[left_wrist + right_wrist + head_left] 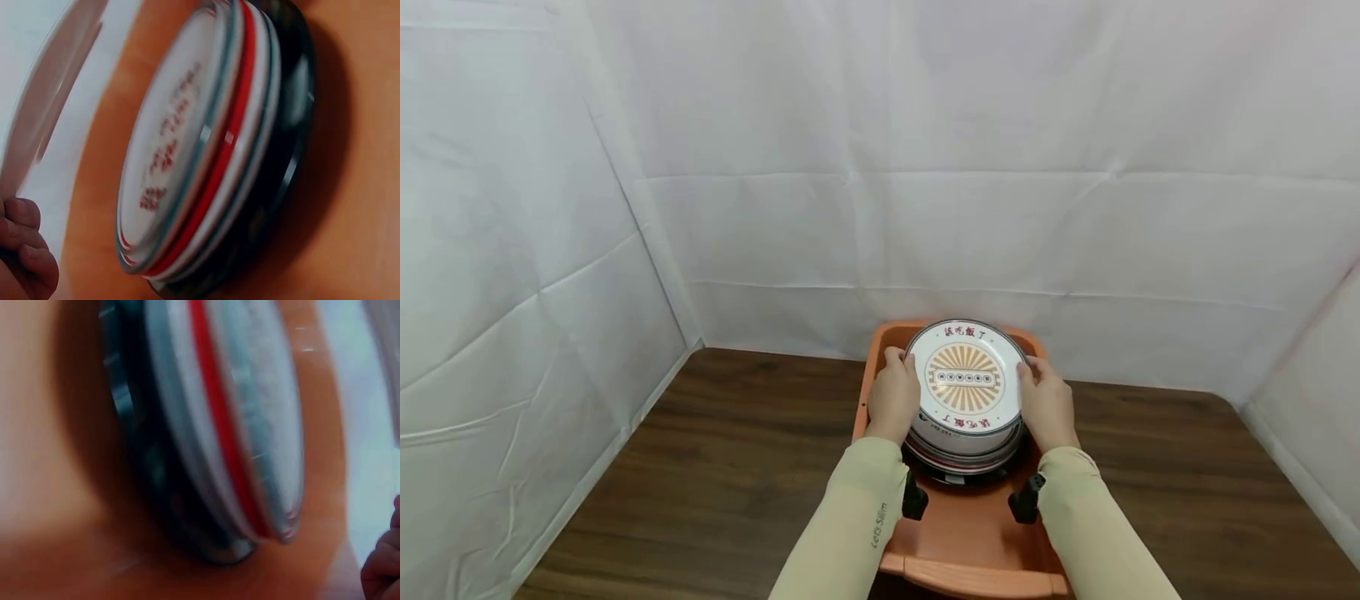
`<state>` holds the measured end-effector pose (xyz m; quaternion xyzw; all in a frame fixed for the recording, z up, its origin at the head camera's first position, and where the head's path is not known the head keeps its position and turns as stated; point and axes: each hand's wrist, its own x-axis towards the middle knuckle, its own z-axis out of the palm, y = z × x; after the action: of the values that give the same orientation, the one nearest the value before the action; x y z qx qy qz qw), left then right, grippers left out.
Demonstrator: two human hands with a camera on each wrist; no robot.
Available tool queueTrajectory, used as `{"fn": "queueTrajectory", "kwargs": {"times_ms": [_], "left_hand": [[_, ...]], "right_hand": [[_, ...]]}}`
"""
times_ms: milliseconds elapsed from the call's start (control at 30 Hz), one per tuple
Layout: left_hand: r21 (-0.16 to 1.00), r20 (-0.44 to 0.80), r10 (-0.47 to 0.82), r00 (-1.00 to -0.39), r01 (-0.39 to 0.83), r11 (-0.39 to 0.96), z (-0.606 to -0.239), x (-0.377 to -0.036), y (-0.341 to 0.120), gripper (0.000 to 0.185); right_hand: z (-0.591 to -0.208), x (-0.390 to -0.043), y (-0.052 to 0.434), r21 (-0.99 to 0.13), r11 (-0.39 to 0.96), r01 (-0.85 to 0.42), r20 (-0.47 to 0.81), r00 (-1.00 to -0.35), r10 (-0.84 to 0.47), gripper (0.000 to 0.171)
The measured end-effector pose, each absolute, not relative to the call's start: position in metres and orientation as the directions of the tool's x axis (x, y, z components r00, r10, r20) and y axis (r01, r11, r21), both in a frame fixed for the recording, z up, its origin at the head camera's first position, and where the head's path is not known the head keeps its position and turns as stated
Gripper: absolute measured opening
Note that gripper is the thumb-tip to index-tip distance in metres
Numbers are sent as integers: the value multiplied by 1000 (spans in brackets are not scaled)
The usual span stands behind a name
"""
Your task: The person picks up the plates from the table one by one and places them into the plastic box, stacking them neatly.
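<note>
A round white plate [964, 404] with a dark rim, an orange sunburst and red characters is held level by both hands. My left hand [893, 398] grips its left edge, and my right hand [1048, 408] pinches the right edge. Beneath it, a stack of plates [172, 144] with teal, red and white rims sits on a black dish [294, 119]. From the left wrist view, the held plate [47, 81] is apart from the stack, its underside showing. The right wrist view is blurred; the fingers [382, 562] appear at its right edge.
The stack stands in an orange plastic tub [962, 533] with raised walls and a front lip. A dark wooden table [752, 450] carries the tub. White sheeting [985, 233] hangs behind and at both sides, close to the tub's back edge.
</note>
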<state>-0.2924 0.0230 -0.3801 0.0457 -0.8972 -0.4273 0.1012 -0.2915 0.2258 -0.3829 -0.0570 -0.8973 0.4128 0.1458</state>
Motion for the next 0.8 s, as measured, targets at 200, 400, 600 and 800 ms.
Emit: {"fn": "queueTrajectory", "kwargs": {"times_ms": [200,400,600,800], "left_hand": [[546,146,-141,-979,-39,837,-388,-290,25,41],[324,82,-122,-989,-89,942,-403,-292,29,48],[203,88,-120,-989,-100,974,-413,-293,31,46],[86,106,-73,-992,-64,994,-415,-293,38,45]], "right_hand": [[-389,-290,219,-563,826,-23,256,-955,147,46],[-395,-294,212,-413,911,-11,237,-967,96,45],[-403,-295,206,-241,971,-9,228,-973,47,40],[-409,-291,211,-139,990,-24,262,-965,13,38]]}}
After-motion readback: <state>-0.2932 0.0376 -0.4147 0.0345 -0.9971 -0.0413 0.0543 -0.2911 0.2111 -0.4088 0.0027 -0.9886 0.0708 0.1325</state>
